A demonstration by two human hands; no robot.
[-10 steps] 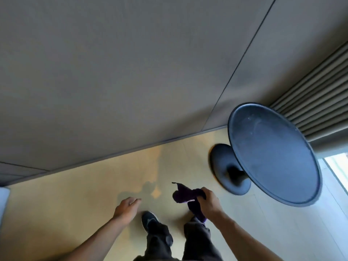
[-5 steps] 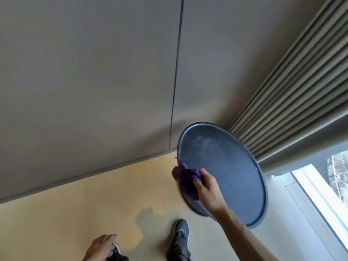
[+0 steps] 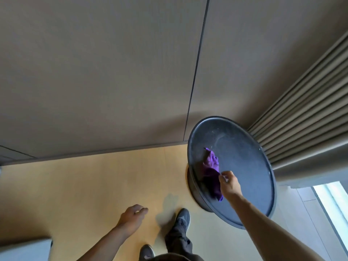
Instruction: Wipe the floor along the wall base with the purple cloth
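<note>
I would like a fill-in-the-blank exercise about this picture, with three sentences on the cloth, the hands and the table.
1. The purple cloth is held by the ____ hand.
2. The cloth hangs over the top of the round dark ____, not over the floor.
3. The left hand holds ____ and hangs above the floor.

Missing words: right; table; nothing

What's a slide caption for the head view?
Right hand holds purple cloth over round dark table; left hand free.
</note>
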